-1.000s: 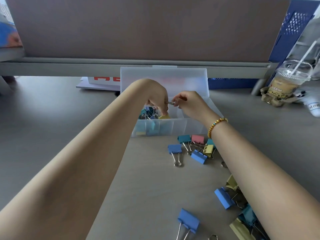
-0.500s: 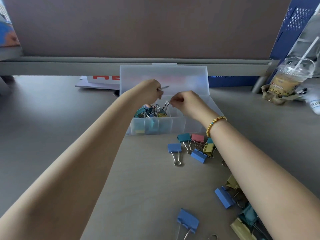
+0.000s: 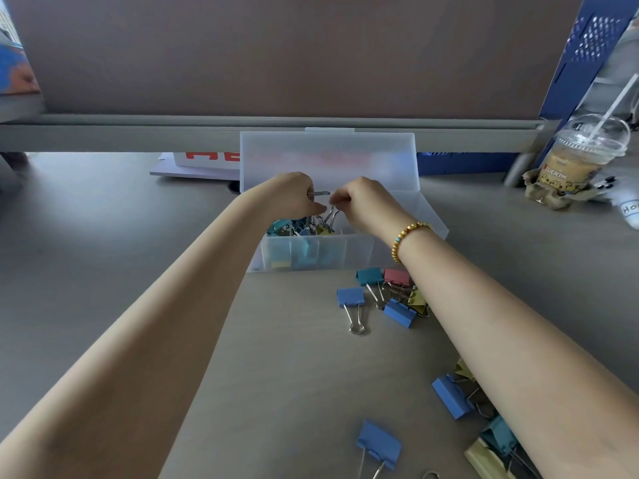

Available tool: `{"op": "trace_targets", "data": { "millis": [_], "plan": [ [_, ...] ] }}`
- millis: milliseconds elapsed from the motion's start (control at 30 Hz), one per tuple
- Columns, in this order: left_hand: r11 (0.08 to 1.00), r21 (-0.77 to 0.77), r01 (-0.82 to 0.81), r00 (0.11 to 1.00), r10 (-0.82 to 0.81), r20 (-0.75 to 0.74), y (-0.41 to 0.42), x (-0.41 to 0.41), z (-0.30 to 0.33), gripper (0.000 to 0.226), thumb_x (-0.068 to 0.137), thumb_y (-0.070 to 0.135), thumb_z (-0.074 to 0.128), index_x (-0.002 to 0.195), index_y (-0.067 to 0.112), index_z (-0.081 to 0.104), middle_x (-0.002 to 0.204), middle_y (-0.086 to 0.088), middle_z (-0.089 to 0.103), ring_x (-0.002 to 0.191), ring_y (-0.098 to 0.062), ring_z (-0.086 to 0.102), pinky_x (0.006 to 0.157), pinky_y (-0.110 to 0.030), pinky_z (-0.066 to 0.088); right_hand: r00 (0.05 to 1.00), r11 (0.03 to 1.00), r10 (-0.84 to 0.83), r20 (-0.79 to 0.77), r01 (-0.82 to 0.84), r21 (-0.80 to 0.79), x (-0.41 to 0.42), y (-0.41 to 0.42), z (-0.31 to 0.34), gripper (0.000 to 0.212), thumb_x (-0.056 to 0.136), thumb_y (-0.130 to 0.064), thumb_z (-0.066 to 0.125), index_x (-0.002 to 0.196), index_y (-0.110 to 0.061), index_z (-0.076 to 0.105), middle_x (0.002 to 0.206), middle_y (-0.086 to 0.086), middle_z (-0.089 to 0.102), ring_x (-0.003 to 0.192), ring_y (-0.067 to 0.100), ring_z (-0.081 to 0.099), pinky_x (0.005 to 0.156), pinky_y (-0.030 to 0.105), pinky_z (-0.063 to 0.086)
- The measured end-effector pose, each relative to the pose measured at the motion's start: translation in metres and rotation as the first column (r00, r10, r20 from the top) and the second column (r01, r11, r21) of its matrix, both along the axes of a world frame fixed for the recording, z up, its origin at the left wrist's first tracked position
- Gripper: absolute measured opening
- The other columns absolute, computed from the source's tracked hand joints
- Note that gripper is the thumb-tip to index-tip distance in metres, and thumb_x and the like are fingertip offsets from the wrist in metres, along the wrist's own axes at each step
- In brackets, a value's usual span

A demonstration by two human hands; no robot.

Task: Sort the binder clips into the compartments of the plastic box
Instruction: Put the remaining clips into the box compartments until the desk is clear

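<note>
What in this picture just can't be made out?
Head view only:
- Clip bodies under the left hand and right hand: knuckles hide them.
- Plastic box dividers: frosted, blurred.
- Lower-right clips: forearm and frame edge cut them.
- Drink cup label: too small.

Setting: office workstation. Grey desk [image 3: 103, 236] backed by a brown partition panel [image 3: 294, 53] on a grey metal rail [image 3: 138, 133]. Blue perforated file holder [image 3: 587, 46] at right. Iced takeaway drink [image 3: 581, 157] with straw. Papers [image 3: 193, 164] lie under the partition. Coloured binder clips [image 3: 351, 299] scattered on the desk.
</note>
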State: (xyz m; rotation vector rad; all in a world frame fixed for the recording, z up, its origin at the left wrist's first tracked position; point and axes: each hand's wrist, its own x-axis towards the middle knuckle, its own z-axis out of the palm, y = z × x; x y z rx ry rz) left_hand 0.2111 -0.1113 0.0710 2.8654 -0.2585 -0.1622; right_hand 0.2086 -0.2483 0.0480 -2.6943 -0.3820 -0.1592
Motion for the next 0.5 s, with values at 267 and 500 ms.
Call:
{"op": "trace_targets", "data": {
  "millis": [267, 500],
  "plan": [
    [0.993, -0.119, -0.025, 0.999, 0.022, -0.028, -0.003, -0.007, 0.002, 0.021, 0.098, 0.028, 0.04, 0.106, 0.012, 0.03, 0.084, -0.005, 0.041, 0.073, -0.019, 0.041, 0.068, -0.027, 0.033, 0.985, 0.933, 0.064, -0.162, -0.001, 0.361, -0.009, -0.013, 0.014, 0.032, 0.1, -0.017, 0.036, 0.12, -0.01, 0.06, 0.103, 0.006, 0.065, 0.083, 0.014, 0.056, 0.063, 0.014, 0.042],
    [0.901, -0.428, 0.073, 0.99, -0.014, 0.139, -0.01, -0.013, -0.005, 0.031, 0.09, 0.022, 0.06, 0.108, 0.007, 0.042, 0.078, 0.003, 0.05, 0.066, -0.012, 0.045, 0.055, -0.016, 0.035, 0.983, 0.861, -0.099, -0.152, 0.162, 0.482, -0.005, -0.011, 0.014, 0.029, 0.096, -0.03, 0.048, 0.103, -0.005, 0.061, 0.082, 0.003, 0.062, 0.07, 0.015, 0.05, 0.062, 0.025, 0.04]
  ]
}}
